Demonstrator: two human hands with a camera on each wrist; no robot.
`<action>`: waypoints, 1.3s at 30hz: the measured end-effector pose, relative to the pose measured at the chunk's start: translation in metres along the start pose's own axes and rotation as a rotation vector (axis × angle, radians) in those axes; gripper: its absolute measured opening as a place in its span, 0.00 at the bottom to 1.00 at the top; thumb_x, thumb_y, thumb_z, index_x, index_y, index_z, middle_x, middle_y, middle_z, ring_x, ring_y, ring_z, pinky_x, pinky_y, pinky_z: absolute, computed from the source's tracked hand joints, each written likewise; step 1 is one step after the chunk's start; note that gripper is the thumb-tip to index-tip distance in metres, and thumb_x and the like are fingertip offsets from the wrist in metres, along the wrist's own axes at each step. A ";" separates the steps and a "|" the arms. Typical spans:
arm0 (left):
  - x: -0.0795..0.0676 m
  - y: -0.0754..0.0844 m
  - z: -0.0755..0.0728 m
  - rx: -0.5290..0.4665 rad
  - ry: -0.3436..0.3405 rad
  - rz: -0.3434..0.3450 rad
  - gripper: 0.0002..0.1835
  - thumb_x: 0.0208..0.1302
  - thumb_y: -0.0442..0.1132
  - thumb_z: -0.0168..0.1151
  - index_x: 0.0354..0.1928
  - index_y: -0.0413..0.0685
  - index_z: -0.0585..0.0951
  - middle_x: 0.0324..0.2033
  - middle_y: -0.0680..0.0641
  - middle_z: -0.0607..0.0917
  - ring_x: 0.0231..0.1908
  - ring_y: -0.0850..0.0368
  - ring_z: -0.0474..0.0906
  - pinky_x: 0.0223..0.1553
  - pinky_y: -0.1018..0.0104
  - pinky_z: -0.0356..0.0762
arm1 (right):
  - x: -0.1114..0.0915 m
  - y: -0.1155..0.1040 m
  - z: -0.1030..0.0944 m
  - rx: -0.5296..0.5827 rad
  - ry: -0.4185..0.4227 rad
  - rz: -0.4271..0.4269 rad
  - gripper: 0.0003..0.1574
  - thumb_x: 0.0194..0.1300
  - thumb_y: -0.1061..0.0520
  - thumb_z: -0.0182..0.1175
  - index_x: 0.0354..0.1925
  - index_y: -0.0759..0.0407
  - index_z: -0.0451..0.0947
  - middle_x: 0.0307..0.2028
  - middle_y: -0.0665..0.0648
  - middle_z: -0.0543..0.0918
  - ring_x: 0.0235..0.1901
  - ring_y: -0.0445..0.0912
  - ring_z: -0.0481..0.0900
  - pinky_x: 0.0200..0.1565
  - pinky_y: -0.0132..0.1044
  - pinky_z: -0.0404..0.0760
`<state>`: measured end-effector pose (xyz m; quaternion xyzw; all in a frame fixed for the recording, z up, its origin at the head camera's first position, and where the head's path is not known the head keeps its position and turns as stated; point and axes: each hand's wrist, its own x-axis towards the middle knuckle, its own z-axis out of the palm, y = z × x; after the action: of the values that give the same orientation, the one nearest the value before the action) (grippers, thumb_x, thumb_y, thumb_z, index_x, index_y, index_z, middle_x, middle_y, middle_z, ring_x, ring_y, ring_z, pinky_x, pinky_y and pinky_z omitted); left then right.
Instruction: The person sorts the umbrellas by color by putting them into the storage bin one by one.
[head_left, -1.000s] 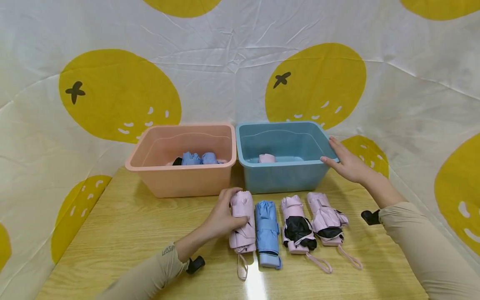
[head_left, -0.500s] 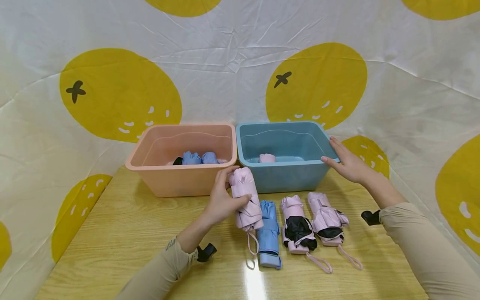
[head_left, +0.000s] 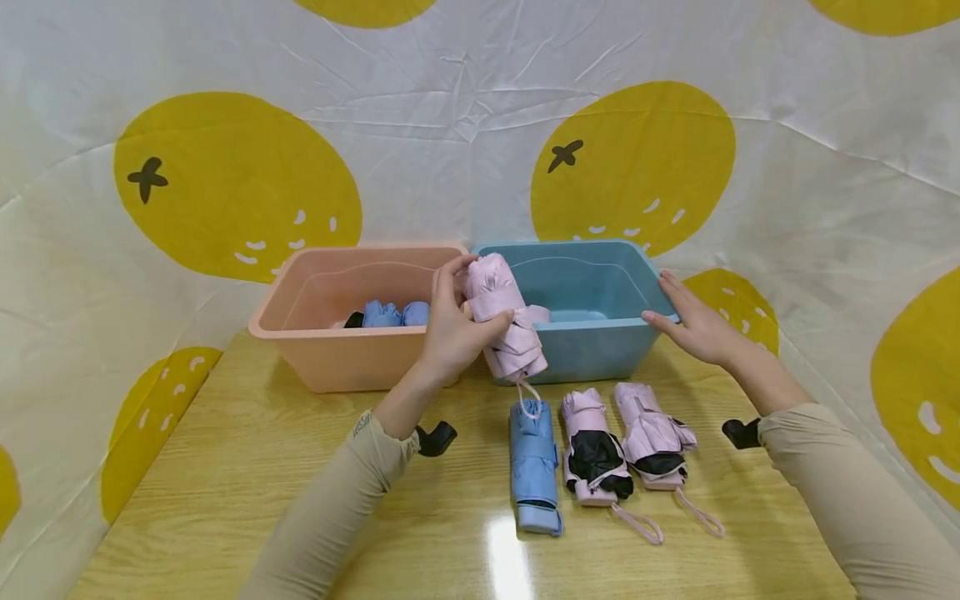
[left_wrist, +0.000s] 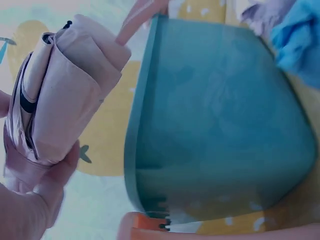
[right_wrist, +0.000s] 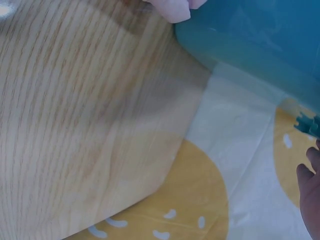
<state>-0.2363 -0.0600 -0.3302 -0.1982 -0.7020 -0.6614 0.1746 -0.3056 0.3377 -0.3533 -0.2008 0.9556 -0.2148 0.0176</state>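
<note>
My left hand (head_left: 453,329) grips a folded pink umbrella (head_left: 497,287) round its middle, raised at the front left corner of the blue bin (head_left: 600,354). The umbrella tilts, its wrist loop hanging toward the table. The left wrist view shows this pink umbrella (left_wrist: 70,95) large beside the blue bin (left_wrist: 215,120). My right hand (head_left: 697,325) rests on the bin's right rim with its fingers nearly straight. On the table lie a folded blue umbrella (head_left: 535,467) and two pink umbrellas with black parts, one in the middle (head_left: 585,412) and one at the right (head_left: 652,437).
Left of the blue bin stands a peach bin (head_left: 360,358) with blue folded umbrellas (head_left: 382,315) inside. A pink umbrella (head_left: 538,314) shows in the blue bin, partly hidden. Both bins stand on the wooden table (head_left: 225,467), before a white cloth with yellow fruit prints.
My left hand has lifted the pink umbrella off the table and carried it up and forward to the blue bin's near left corner. The right hand has stayed on the rim.
</note>
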 end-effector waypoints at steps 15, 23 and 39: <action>0.089 -0.009 0.037 0.114 0.065 -0.006 0.43 0.56 0.34 0.79 0.65 0.49 0.58 0.63 0.45 0.57 0.67 0.52 0.62 0.63 0.69 0.71 | 0.000 0.000 -0.001 0.005 -0.002 0.006 0.54 0.81 0.38 0.49 0.84 0.60 0.32 0.83 0.60 0.31 0.81 0.66 0.36 0.74 0.71 0.44; 0.114 -0.040 0.068 0.244 -0.039 -0.060 0.41 0.56 0.35 0.81 0.61 0.48 0.60 0.58 0.44 0.57 0.64 0.51 0.63 0.61 0.69 0.70 | 0.002 0.002 -0.001 0.003 -0.005 0.000 0.54 0.81 0.38 0.49 0.84 0.61 0.32 0.83 0.60 0.31 0.81 0.65 0.36 0.74 0.70 0.44; 0.125 -0.076 0.097 0.387 -0.158 -0.267 0.31 0.68 0.40 0.73 0.58 0.46 0.60 0.58 0.43 0.54 0.61 0.48 0.65 0.56 0.66 0.69 | 0.001 -0.006 -0.002 0.015 -0.005 0.004 0.55 0.81 0.38 0.49 0.84 0.60 0.32 0.83 0.60 0.31 0.81 0.66 0.36 0.74 0.70 0.43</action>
<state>-0.3806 0.0394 -0.3388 -0.1179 -0.8471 -0.5142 0.0650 -0.3044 0.3333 -0.3491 -0.1994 0.9544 -0.2212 0.0219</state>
